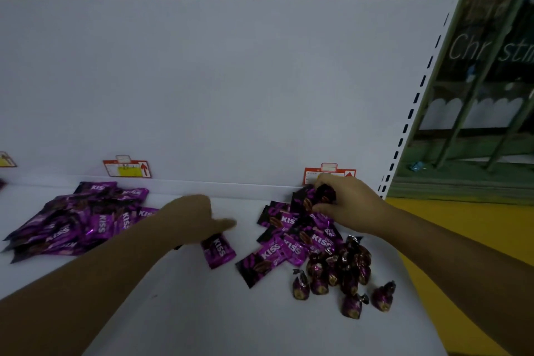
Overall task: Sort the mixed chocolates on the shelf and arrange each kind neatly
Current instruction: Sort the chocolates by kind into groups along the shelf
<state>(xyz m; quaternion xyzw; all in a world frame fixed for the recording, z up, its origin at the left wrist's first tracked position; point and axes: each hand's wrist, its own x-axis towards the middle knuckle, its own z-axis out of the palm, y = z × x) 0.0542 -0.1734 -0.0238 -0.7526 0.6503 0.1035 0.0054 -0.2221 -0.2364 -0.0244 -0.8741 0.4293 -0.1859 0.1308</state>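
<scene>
A sorted pile of flat purple KISS chocolate packets (78, 220) lies at the left of the white shelf (185, 303). A mixed heap (291, 237) of KISS packets lies at the right, with several twisted dark-purple wrapped chocolates (341, 274) in front of it. My left hand (199, 217) reaches across the middle with the thumb out; one KISS packet (218, 250) lies just under it, and I cannot tell if the fingers hold it. My right hand (346, 202) pinches a dark wrapped chocolate (325, 195) at the back of the mixed heap.
Red and white price tags (127, 168) (329, 173) sit on the white back panel. The slotted shelf upright (416, 101) stands at the right, with a yellow floor (468, 234) and a glass window beyond it.
</scene>
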